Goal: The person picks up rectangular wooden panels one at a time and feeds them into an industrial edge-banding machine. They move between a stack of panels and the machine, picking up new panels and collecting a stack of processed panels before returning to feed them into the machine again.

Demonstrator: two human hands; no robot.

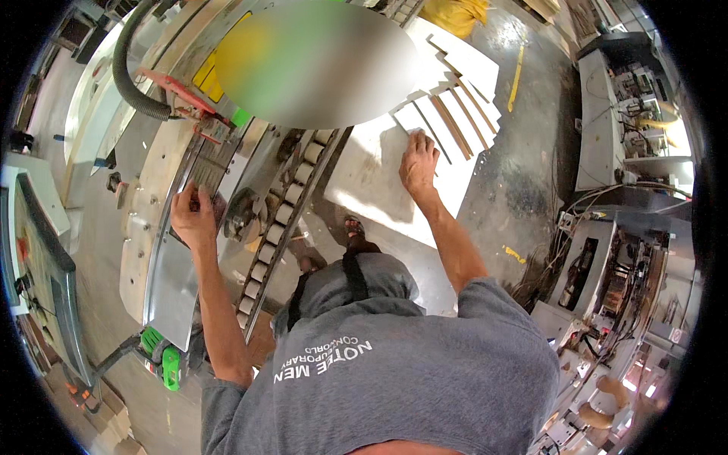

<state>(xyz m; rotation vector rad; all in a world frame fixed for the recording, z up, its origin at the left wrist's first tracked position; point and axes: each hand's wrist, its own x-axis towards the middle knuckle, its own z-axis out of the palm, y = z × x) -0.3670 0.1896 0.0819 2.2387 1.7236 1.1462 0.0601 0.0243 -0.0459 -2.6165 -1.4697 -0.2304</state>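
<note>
My left hand [194, 215] is at the metal bed of a machine on the left, beside a slotted grey plate [205, 171]. Its fingers are curled together, and whatever they hold is too small or hidden to name. My right hand [419, 162] is over a pile of white boards [379, 178]. Its fingers are bent down over the dark edge of one board, which runs beneath the hand. Just to the right, more dark and brown edges [453, 125] show in stepped rows. A large blurred oval covers the top middle of the view.
A conveyor of pale rollers [277, 233] runs between the machine bed [142, 235] and the boards. A thick grey hose [121, 64] arches at upper left. Below the bed is a green-and-black clamp-like part [168, 364]. Open machinery with cables [599, 280] lines the right.
</note>
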